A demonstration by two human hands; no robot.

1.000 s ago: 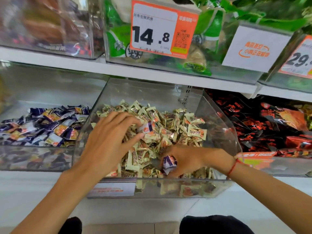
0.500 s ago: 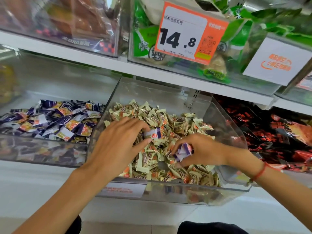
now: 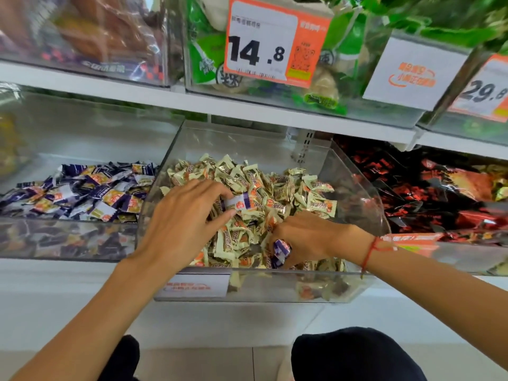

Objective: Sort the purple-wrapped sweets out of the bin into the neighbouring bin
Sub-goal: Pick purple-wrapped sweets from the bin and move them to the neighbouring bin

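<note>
A purple-wrapped sweet (image 3: 238,202) is pinched between the thumb and fingertips of the left hand (image 3: 181,224), over the heap of cream-wrapped sweets (image 3: 264,185) in the clear middle bin (image 3: 357,188). A second purple sweet (image 3: 280,250) is gripped in the curled fingers of the right hand (image 3: 308,237), low near the front wall of the same bin. A red string (image 3: 369,251) is worn on the right wrist. The neighbouring bin (image 3: 68,237) to the left is filled with purple sweets (image 3: 82,191). A price tag (image 3: 275,42) reading 14.8 is fixed to the shelf above. Red and black packets (image 3: 426,193) are stacked in the bin to the right.
</note>
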